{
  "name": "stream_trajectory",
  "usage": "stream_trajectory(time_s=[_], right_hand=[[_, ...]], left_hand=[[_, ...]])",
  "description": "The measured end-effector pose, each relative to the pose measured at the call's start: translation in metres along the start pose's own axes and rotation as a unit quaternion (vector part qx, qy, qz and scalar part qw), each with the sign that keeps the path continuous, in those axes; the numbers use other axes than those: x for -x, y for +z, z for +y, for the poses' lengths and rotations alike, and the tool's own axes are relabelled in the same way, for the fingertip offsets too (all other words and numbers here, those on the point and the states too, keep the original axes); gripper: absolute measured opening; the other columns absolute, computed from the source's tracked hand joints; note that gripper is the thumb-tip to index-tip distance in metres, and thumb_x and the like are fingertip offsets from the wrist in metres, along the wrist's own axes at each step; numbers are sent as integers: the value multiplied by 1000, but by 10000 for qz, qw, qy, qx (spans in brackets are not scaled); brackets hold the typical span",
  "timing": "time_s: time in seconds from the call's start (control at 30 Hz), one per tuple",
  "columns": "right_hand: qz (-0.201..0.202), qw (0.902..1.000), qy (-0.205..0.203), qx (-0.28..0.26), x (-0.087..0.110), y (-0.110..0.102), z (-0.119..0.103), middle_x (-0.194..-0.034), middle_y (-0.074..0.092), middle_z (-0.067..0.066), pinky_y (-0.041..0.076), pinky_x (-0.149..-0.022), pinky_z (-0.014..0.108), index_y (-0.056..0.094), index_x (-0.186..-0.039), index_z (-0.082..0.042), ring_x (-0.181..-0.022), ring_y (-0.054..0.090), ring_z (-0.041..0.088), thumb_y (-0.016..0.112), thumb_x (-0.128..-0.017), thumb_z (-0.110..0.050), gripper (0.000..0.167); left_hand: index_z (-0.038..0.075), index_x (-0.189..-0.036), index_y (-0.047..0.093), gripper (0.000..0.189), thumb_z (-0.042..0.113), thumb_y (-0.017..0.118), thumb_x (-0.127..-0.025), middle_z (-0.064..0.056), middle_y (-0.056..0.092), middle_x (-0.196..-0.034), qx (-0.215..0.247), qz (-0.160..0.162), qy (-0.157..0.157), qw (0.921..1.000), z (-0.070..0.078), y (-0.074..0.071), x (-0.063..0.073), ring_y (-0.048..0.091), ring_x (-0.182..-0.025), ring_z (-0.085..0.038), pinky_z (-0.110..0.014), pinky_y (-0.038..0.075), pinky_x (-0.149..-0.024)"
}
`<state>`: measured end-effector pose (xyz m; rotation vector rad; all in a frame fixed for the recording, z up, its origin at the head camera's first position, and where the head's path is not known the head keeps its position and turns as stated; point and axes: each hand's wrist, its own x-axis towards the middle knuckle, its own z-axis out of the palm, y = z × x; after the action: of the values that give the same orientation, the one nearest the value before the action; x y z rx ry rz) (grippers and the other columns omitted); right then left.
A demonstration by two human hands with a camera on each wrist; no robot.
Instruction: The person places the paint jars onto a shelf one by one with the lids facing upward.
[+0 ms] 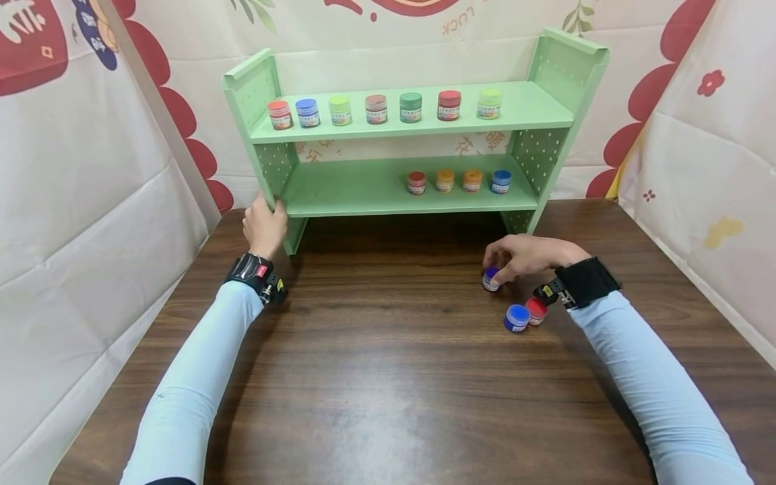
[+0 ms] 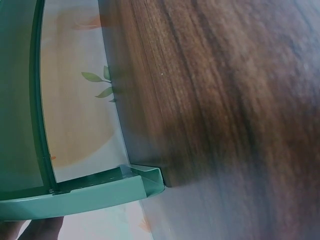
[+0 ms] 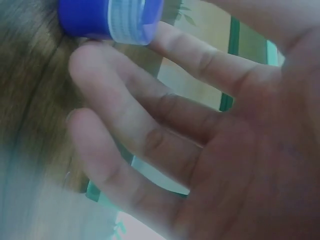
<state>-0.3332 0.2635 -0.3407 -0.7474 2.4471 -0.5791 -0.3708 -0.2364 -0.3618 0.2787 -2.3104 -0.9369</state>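
At the left end of a green two-tier shelf [image 1: 345,185], my left hand [image 1: 265,228] grips the upright side panel low down. In the left wrist view the fingers [image 2: 42,229] show only partly, at the panel's outer face. On the right, my right hand [image 1: 526,258] pinches a small dark-blue jar [image 1: 490,279] with a white label, low over the tabletop. The right wrist view shows this jar [image 3: 110,20] at the fingertips, the other fingers loosely bent. Just in front of that hand stand a blue-lidded jar [image 1: 516,318] and a red-lidded jar [image 1: 536,310], close together.
Along the upper shelf stands a row of several jars, from a red one [image 1: 280,115] to a light green one [image 1: 489,104]. The lower tier carries several smaller jars, including a blue one [image 1: 500,182], toward its right. Printed white cloth [image 1: 91,222] surrounds the brown wooden table [image 1: 376,377].
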Motion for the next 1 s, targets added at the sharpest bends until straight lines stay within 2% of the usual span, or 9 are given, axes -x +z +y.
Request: stream_trajectory(time_s=[0.13,0.27,0.43,0.67,0.83,1.0], right_hand=[[-16,10000,-23,39,0,0,0,-111,68,11,53,-81,35,65,-118,-7,-96,61,22,76,-93,-18,29],[-24,10000,-67,43,1,-1,0,-113,68,11,52,-84,34,65,-118,-8,-101,61,23,78,-91,-17,31],[-5,10000,25,-76,1,-2,-1,-109,69,10,53,-82,34,65,-115,-6,-96,61,22,79,-91,-22,33],[-9,10000,6,5,0,-2,1,-106,71,9,52,-80,34,66,-111,-5,-92,61,20,75,-93,-16,24],[48,10000,-15,-49,3,-3,3,-103,71,10,52,-75,33,66,-119,-1,-87,63,20,69,-96,-15,28],[98,9999,18,-140,5,-3,6,-109,70,14,54,-72,31,63,-129,4,-86,67,22,64,-100,-15,34]], left_hand=[[10,-88,48,25,33,47,-100,-24,70,-100,-6,11,12,10000,0,0,-1,68,-98,-51,-63,48,-79],[10,-88,48,25,32,47,-100,-25,70,-100,6,28,25,10000,0,0,-1,67,-97,-51,-63,47,-78],[11,-87,47,25,32,47,-100,-24,69,-97,24,40,5,10000,0,-1,0,67,-95,-50,-63,47,-77],[10,-87,47,25,32,46,-101,-24,70,-98,30,23,8,10000,-1,-1,1,67,-94,-49,-62,47,-77],[11,-88,47,23,30,47,-100,-23,69,-96,52,-15,32,10000,1,-1,2,66,-90,-48,-61,47,-76],[11,-87,47,24,31,47,-100,-22,67,-92,72,-16,44,10000,2,-2,2,66,-89,-47,-60,47,-75]])
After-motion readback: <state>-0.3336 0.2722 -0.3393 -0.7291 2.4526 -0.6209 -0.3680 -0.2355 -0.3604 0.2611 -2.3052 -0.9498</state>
